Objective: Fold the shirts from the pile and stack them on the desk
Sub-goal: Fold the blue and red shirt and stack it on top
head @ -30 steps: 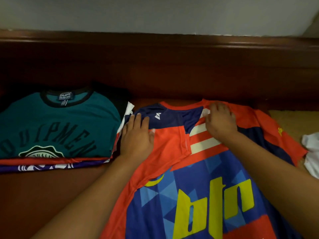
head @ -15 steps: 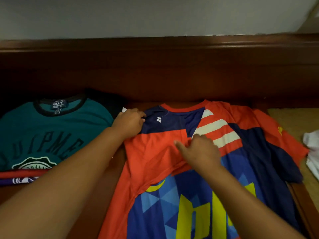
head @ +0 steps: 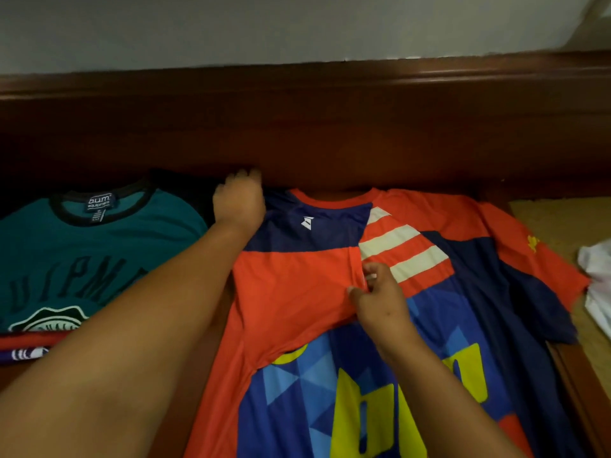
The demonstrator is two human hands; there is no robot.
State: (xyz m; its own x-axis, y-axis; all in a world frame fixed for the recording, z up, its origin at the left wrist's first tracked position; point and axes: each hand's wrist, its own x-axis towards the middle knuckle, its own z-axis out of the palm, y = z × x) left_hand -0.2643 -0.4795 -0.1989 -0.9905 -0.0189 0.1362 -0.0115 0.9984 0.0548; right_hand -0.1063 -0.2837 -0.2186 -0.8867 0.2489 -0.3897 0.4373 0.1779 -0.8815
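Observation:
An orange and blue jersey (head: 330, 325) with yellow letters lies spread on the brown desk, its left sleeve folded inward over the chest. My left hand (head: 238, 200) rests on the jersey's left shoulder at the far edge, fingers curled down over the cloth. My right hand (head: 380, 292) pinches the hem of the folded orange sleeve near the white stripes. To the left sits a stack of folded shirts topped by a teal shirt (head: 92, 256) with a black collar; red and purple folded edges (head: 26, 348) show beneath it.
A dark wooden back rail (head: 330, 127) runs along the far side of the desk under a pale wall. A white garment (head: 595, 276) lies at the right edge on a tan surface (head: 555, 226). Bare desk (head: 198, 391) shows between the stack and the jersey.
My left hand slid from the folded sleeve up to the far left shoulder. My right hand left the striped collar area, came down to the sleeve hem and now pinches it.

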